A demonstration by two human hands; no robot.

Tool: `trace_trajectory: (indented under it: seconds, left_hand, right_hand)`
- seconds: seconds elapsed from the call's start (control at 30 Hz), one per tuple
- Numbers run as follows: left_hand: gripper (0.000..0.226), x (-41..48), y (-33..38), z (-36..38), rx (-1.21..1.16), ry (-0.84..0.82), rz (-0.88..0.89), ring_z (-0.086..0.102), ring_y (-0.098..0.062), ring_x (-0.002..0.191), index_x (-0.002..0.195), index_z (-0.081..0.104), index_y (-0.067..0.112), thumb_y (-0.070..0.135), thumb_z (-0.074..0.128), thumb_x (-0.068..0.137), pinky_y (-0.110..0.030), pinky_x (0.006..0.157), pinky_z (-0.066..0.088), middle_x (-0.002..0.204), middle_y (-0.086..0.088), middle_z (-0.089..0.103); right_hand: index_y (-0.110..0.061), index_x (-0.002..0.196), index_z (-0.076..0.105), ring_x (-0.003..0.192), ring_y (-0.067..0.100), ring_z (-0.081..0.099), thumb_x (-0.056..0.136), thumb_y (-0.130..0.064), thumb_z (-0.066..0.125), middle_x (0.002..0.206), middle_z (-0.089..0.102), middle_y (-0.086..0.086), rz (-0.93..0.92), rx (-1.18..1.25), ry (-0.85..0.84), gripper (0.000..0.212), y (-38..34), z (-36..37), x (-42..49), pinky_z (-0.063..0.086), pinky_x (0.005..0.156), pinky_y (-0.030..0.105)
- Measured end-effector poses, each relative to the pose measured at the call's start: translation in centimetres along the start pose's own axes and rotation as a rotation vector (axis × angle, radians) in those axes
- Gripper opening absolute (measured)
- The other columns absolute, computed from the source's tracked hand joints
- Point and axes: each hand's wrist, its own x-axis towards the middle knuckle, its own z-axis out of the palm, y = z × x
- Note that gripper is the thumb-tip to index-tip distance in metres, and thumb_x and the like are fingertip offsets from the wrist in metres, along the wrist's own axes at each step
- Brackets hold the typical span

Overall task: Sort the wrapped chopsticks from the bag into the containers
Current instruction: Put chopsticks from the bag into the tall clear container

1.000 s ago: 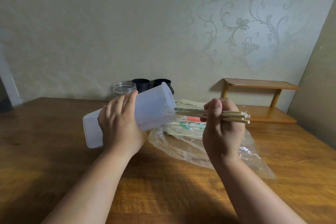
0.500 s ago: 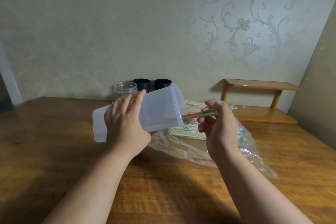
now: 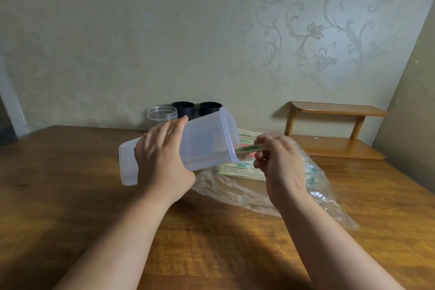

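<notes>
The left hand (image 3: 162, 162) grips the translucent plastic container (image 3: 207, 141), tilted on its side, and at its open mouth the right hand (image 3: 280, 165) pinches wrapped chopsticks (image 3: 250, 148) with their tips inside it, while the clear bag (image 3: 235, 190) lies just under that mouth.

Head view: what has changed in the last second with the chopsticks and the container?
The wrapped chopsticks slid leftward, deeper into the tilted translucent container; only a short end shows at its mouth. The right hand went from a full grip to pinching that end. The left hand still holds the container, now slightly further right. The bag, clear jar and black cups stayed put.
</notes>
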Motion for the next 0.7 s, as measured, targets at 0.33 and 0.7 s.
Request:
trace_trajectory:
  seconds: [0.33,0.7]
  left_hand:
    - [0.105,0.0,0.0,-0.2,0.008,-0.013,-0.038,0.034,-0.024,0.128,0.147,0.037,0.024,0.013,0.083,0.053,-0.048,0.103,0.031,0.138,-0.001,0.046]
    - [0.107,0.1,0.0,-0.4,0.034,0.002,-0.094,0.033,-0.027,0.129,0.147,0.035,0.025,0.014,0.085,0.053,-0.051,0.104,0.032,0.140,-0.004,0.045]
  right_hand:
    - [-0.024,0.077,0.069,0.064,0.013,0.058,0.090,-0.018,0.066,0.066,0.065,-0.012,-0.235,-0.448,-0.046,0.015,0.6,-0.4,0.1,0.047,0.062,0.034]
    - [-0.006,0.077,0.057,0.053,0.024,0.058,0.084,0.001,0.051,0.060,0.065,0.008,-0.104,-0.569,-0.375,0.011,-1.0,-0.8,-0.6,0.049,0.051,0.038]
